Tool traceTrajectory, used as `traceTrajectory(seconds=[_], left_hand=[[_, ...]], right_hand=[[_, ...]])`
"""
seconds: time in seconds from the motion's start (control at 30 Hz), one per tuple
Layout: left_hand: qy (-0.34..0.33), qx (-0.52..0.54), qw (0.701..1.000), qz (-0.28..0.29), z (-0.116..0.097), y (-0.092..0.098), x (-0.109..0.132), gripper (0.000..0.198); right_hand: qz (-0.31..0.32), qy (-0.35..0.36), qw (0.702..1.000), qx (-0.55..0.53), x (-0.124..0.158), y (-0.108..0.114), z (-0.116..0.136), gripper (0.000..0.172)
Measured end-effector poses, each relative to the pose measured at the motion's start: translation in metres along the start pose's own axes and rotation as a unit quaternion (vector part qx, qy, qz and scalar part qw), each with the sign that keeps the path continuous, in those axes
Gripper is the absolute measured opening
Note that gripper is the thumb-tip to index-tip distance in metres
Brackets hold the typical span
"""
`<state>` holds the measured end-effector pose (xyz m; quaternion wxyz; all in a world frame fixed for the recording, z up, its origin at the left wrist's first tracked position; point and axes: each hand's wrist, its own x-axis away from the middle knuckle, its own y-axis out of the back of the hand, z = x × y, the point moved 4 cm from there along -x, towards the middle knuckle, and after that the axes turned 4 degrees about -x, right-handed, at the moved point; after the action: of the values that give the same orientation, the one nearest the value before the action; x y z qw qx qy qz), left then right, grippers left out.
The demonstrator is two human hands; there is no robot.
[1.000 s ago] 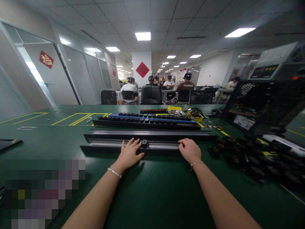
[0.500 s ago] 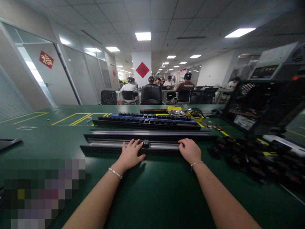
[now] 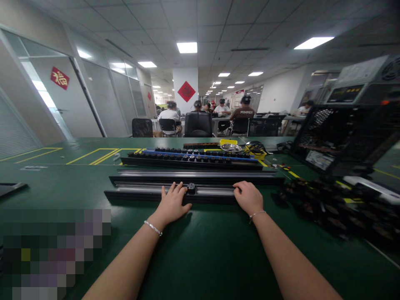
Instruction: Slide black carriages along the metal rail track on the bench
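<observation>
A long black channel rail (image 3: 215, 193) with a shiny grey inside lies across the table in front of me. In its trough sits a small black module (image 3: 191, 188), near the middle. My left hand (image 3: 172, 202) lies over the rail with fingers spread, its fingertips just left of the module. Toward the rail's right end, my right hand (image 3: 250, 196) has its fingers curled onto the rail's edge; the fingertips are partly hidden. A second black channel rail (image 3: 200, 178) lies parallel just behind.
Farther back, a black rail (image 3: 150, 161) carries a row of black modules. A heap of black parts (image 3: 331, 208) lies right, near an open computer case (image 3: 315, 137). A metal dish (image 3: 231, 148) stands at the back. People sit at far desks.
Almost nothing differs. Both hands stay on the front rail and the module keeps its place; the view has shifted very slightly.
</observation>
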<state>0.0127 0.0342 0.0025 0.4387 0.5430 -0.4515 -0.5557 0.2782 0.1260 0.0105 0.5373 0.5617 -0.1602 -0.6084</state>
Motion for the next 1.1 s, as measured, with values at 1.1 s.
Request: traceTrajectory(seconds=[1.1], left_hand=[[0.009,0.004,1.000,0.013,-0.004,0.003,0.001,0.061]], right_hand=[[0.039,0.130,0.989,-0.066,0.010,-0.010,0.065,0.026]])
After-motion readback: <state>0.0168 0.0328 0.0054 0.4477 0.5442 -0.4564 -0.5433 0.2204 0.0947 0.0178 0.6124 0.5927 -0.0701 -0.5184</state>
